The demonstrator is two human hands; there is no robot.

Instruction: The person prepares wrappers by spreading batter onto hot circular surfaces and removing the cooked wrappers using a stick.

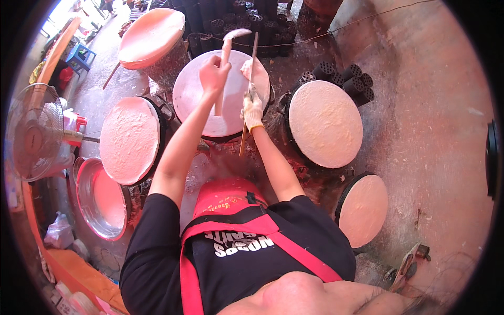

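A: What are we holding?

B: Our left hand [213, 77] is bare and wrapped around a hooked stick [226, 52]. Our right hand [252, 110] has a white glove on and is closed around a long stick [254, 60].

A: Where are the sticks?

B: Both are over the middle plate [191, 84], the big round one in front of us. We can't tell if the hooked one touches it.

A: Is anything in the way?

B: Yes, the long stick goes across a pale lump [245, 68] near the right edge, so we only see bits of it.

A: What else is around us?

B: We have a left plate [130, 140] and a right plate [325, 125], both with bumpy tops. A shiny bowl [89, 214] with pale stuff inside is low on our left, and a fan [34, 136] stands farther out. Black tubes [353, 86] full of holes crowd just past the right plate. Far off, we see a blue stool [80, 56].
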